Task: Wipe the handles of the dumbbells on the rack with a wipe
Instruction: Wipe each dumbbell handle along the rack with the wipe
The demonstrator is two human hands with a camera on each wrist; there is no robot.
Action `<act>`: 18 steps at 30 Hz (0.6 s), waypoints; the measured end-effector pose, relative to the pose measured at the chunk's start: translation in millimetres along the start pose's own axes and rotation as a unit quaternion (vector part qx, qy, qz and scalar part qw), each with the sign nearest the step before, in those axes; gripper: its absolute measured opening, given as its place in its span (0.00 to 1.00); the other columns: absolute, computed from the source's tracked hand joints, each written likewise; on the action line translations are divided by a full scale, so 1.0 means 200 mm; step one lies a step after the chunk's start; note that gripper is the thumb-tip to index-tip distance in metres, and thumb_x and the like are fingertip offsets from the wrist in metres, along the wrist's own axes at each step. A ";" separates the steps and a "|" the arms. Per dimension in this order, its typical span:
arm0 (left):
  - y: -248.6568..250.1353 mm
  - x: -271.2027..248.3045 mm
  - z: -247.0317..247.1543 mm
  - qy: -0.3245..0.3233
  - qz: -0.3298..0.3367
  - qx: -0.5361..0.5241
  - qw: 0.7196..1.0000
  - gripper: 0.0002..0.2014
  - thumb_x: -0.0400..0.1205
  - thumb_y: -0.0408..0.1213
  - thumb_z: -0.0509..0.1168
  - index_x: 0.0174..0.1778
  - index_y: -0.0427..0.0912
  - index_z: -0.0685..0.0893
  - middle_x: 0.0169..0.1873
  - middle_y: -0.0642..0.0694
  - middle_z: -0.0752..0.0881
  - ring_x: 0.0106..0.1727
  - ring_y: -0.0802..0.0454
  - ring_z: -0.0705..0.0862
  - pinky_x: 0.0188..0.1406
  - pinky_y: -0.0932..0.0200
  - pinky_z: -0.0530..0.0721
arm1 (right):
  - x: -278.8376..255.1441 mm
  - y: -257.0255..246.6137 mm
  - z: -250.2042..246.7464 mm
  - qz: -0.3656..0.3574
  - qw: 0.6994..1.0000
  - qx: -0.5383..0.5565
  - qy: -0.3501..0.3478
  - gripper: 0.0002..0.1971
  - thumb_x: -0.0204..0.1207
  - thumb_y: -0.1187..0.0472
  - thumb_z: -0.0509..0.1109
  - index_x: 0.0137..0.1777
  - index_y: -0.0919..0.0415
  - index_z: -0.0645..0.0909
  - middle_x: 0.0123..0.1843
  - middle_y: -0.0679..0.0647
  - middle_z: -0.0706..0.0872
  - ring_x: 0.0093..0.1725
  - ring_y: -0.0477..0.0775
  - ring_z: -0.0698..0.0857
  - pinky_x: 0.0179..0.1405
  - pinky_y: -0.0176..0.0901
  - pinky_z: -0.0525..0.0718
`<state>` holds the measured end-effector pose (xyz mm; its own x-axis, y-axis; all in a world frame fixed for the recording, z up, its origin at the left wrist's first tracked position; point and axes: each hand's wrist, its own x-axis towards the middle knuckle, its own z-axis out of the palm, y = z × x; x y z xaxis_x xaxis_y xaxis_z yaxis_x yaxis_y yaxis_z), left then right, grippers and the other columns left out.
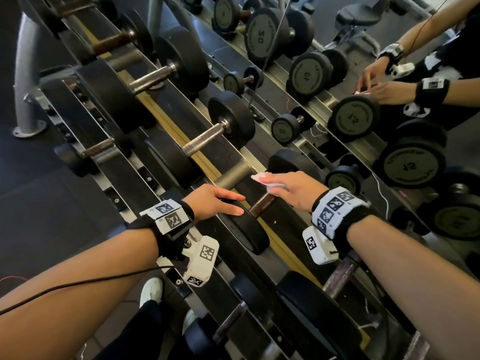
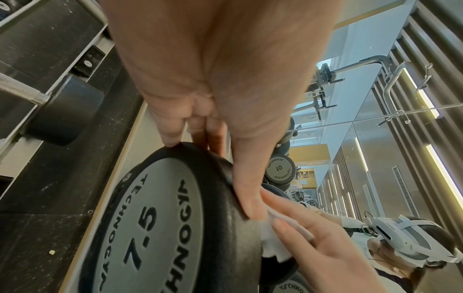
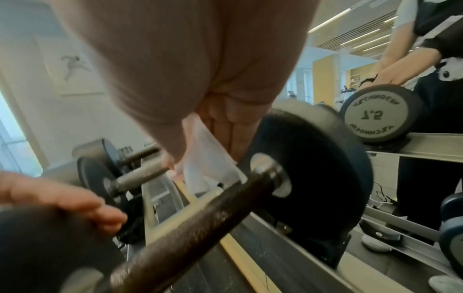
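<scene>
A black 7.5 dumbbell [image 1: 246, 229] lies on the rack [image 1: 166, 118], its dark knurled handle [image 1: 263, 203] bare between the two heads. My left hand [image 1: 233, 203] rests with straight fingers on the rim of the near head [image 2: 162, 218]. My right hand [image 1: 270, 184] hovers just above the far end of the handle [image 3: 200, 224] and pinches a crumpled white wipe [image 1: 261, 178]. In the right wrist view the wipe [image 3: 208, 164] hangs from the fingers close to the far head [image 3: 313, 178]; whether it touches the bar is unclear.
More dumbbells sit along the rack: a steel-handled one [image 1: 205, 139] further up, a larger one [image 1: 324, 302] under my right forearm. A mirror [image 1: 363, 74] behind the rack reflects the weights and my hands. A black cable [image 1: 78, 284] crosses my left forearm.
</scene>
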<state>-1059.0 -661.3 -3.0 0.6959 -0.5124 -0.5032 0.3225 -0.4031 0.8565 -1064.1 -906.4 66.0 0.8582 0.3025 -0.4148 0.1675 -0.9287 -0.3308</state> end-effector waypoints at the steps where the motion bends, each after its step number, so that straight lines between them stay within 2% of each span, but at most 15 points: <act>1: 0.00 -0.01 0.00 -0.001 0.003 0.000 1.000 0.15 0.74 0.45 0.79 0.52 0.69 0.88 0.58 0.65 0.82 0.62 0.64 0.74 0.70 0.56 0.63 | 0.03 -0.01 0.02 -0.005 1.000 -0.012 -0.006 0.23 0.88 0.61 0.57 0.83 0.46 0.67 0.76 0.52 0.79 0.73 0.53 0.79 0.77 0.46 0.70; 3: 0.00 -0.02 0.00 -0.004 0.010 -0.004 1.000 0.16 0.75 0.44 0.78 0.54 0.69 0.87 0.63 0.63 0.82 0.66 0.63 0.74 0.73 0.55 0.63 | 0.07 -0.04 0.05 0.008 1.000 -0.024 -0.010 0.28 0.88 0.65 0.57 0.84 0.41 0.61 0.70 0.55 0.83 0.66 0.54 0.84 0.71 0.47 0.77; 5: -0.02 -0.03 0.00 0.002 0.016 -0.009 1.000 0.17 0.76 0.43 0.77 0.56 0.70 0.86 0.70 0.59 0.82 0.72 0.59 0.74 0.78 0.52 0.62 | 0.12 -0.06 0.07 0.024 0.997 -0.068 -0.031 0.35 0.85 0.69 0.60 0.85 0.40 0.56 0.66 0.59 0.84 0.58 0.55 0.85 0.66 0.46 0.80; 6: -0.03 -0.03 0.00 0.007 0.020 -0.013 1.000 0.17 0.76 0.43 0.77 0.56 0.69 0.86 0.71 0.57 0.81 0.74 0.57 0.74 0.81 0.49 0.62 | 0.15 -0.08 0.08 0.028 0.993 -0.098 -0.053 0.36 0.84 0.71 0.61 0.86 0.42 0.55 0.70 0.60 0.80 0.61 0.56 0.84 0.68 0.46 0.78; 7: -0.04 -0.03 0.01 0.012 0.024 -0.016 1.000 0.18 0.76 0.43 0.77 0.57 0.69 0.86 0.71 0.57 0.82 0.75 0.56 0.75 0.83 0.45 0.62 | 0.17 -0.08 0.09 0.022 0.989 -0.127 -0.077 0.37 0.83 0.72 0.61 0.86 0.45 0.56 0.79 0.59 0.74 0.70 0.57 0.79 0.73 0.47 0.74; 8: -0.05 -0.03 0.02 0.017 0.028 -0.019 0.999 0.18 0.76 0.43 0.77 0.58 0.69 0.86 0.71 0.56 0.82 0.75 0.55 0.75 0.83 0.43 0.63 | 0.18 -0.09 0.11 0.011 0.984 -0.150 -0.095 0.36 0.82 0.74 0.61 0.86 0.47 0.58 0.85 0.55 0.65 0.78 0.56 0.72 0.78 0.48 0.69; 9: -0.05 -0.03 0.02 0.021 0.031 -0.023 0.999 0.18 0.76 0.43 0.77 0.58 0.69 0.86 0.70 0.56 0.82 0.74 0.56 0.76 0.83 0.42 0.63 | 0.19 -0.09 0.12 -0.002 0.982 -0.157 -0.102 0.34 0.83 0.74 0.61 0.85 0.50 0.61 0.87 0.52 0.59 0.82 0.55 0.67 0.81 0.49 0.66; 10: -0.06 -0.03 0.03 0.025 0.034 -0.027 0.999 0.18 0.76 0.43 0.78 0.57 0.69 0.87 0.70 0.57 0.83 0.74 0.56 0.76 0.83 0.42 0.64 | 0.19 -0.09 0.13 -0.013 0.984 -0.148 -0.102 0.30 0.84 0.73 0.59 0.84 0.52 0.64 0.87 0.52 0.60 0.82 0.56 0.67 0.81 0.49 0.64; 12: -0.07 -0.03 0.03 0.028 0.039 -0.035 0.998 0.18 0.75 0.42 0.78 0.57 0.69 0.87 0.69 0.57 0.83 0.73 0.57 0.77 0.83 0.42 0.65 | 0.17 -0.09 0.14 -0.013 0.989 -0.110 -0.096 0.26 0.86 0.69 0.57 0.82 0.53 0.69 0.81 0.56 0.73 0.77 0.57 0.75 0.78 0.44 0.68; 14: -0.07 -0.03 0.03 0.023 0.046 -0.043 0.998 0.18 0.76 0.41 0.78 0.56 0.69 0.87 0.68 0.58 0.84 0.72 0.58 0.78 0.82 0.43 0.66 | 0.14 -0.07 0.16 0.005 0.993 -0.069 -0.100 0.24 0.86 0.65 0.58 0.80 0.50 0.71 0.72 0.55 0.82 0.68 0.56 0.82 0.68 0.41 0.74; 15: -0.07 -0.04 0.03 0.020 0.047 -0.046 0.998 0.18 0.76 0.41 0.77 0.55 0.70 0.87 0.68 0.59 0.84 0.72 0.58 0.78 0.82 0.43 0.67 | 0.13 -0.06 0.17 0.003 0.994 -0.057 -0.099 0.22 0.86 0.61 0.59 0.79 0.48 0.73 0.70 0.54 0.84 0.68 0.56 0.82 0.68 0.41 0.73; 16: -0.07 -0.03 0.03 0.019 0.047 -0.047 0.998 0.18 0.76 0.41 0.77 0.55 0.70 0.87 0.68 0.59 0.83 0.72 0.58 0.78 0.82 0.43 0.67 | 0.13 -0.05 0.18 -0.010 0.994 -0.053 -0.096 0.20 0.86 0.56 0.61 0.77 0.47 0.75 0.70 0.52 0.84 0.71 0.54 0.80 0.74 0.43 0.70; 17: -0.07 -0.03 0.03 0.022 0.047 -0.049 0.997 0.18 0.75 0.41 0.78 0.55 0.69 0.88 0.68 0.59 0.83 0.72 0.59 0.78 0.82 0.44 0.66 | 0.13 -0.03 0.19 -0.029 0.994 -0.053 -0.094 0.19 0.86 0.52 0.61 0.76 0.47 0.77 0.72 0.50 0.83 0.74 0.52 0.77 0.81 0.45 0.62; 18: -0.08 -0.03 0.03 0.025 0.047 -0.054 0.997 0.18 0.75 0.41 0.78 0.56 0.68 0.88 0.67 0.60 0.84 0.72 0.59 0.78 0.82 0.45 0.67 | 0.13 -0.01 0.20 -0.050 0.992 -0.059 -0.098 0.19 0.86 0.50 0.61 0.74 0.48 0.79 0.73 0.48 0.82 0.77 0.49 0.74 0.83 0.45 0.52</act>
<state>-1072.2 -657.5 -14.0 0.7570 -0.5041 -0.4158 0.3199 -0.2689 0.9085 -1061.3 -887.6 21.1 0.7249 0.4203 -0.5458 0.3128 -0.9067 -0.2828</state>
